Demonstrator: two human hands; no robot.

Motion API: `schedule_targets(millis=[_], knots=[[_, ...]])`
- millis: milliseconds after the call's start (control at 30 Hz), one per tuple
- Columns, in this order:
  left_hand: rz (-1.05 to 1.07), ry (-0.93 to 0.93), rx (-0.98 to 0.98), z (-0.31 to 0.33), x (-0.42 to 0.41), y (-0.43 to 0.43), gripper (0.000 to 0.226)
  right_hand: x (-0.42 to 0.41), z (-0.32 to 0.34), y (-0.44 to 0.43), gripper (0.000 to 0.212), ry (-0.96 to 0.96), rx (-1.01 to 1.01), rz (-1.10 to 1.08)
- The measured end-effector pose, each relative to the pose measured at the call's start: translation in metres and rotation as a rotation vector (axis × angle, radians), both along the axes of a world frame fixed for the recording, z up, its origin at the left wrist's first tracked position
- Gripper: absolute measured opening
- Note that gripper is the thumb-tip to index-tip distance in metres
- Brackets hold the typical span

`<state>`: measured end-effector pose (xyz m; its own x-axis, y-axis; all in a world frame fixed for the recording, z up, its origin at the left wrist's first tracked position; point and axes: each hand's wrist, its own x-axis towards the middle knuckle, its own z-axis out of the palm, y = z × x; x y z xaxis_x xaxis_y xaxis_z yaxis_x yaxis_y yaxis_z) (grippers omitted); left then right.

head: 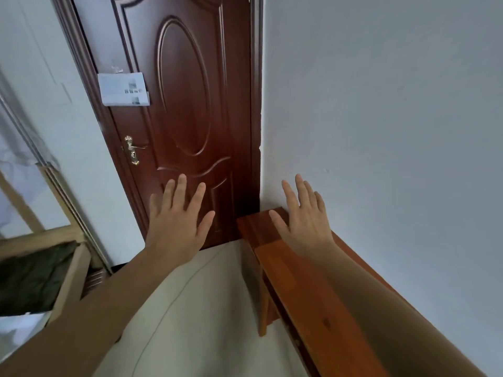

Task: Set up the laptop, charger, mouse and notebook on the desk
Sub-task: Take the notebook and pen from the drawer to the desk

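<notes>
Head camera faces a dark red door (190,104), with a sheet of paper (123,89) stuck by its frame and a brass handle (132,149) lower down. A pale wall (381,131) meets it on the right. Low on the left stands a wooden crate (73,268) with dark green cloth (32,278) inside. The orange-brown desk (307,295) runs along the wall, ending beside the door. Both hands are stretched out, fingers (181,191) straight, spread, holding nothing: the left hand (174,227) before the door, the right hand (304,224) over the desk's far end, contact unclear.

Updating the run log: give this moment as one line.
left hand open, empty | right hand open, empty | door closed | task items unseen
</notes>
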<state>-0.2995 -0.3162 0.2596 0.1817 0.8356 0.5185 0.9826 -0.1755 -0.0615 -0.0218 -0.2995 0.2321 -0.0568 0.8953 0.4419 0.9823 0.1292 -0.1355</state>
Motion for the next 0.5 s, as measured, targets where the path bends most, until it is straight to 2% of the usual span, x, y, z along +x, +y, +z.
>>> schedule_targets(millis=[300,500], knots=[[-0.012,-0.051,-0.063,-0.011,-0.073,0.219,0.067,-0.066,-0.005,0.209,0.074,-0.041,-0.017,-0.021],[-0.129,-0.097,-0.128,-0.011,-0.066,0.363,0.066,-0.068,-0.007,0.316,0.072,-0.052,-0.012,-0.109]])
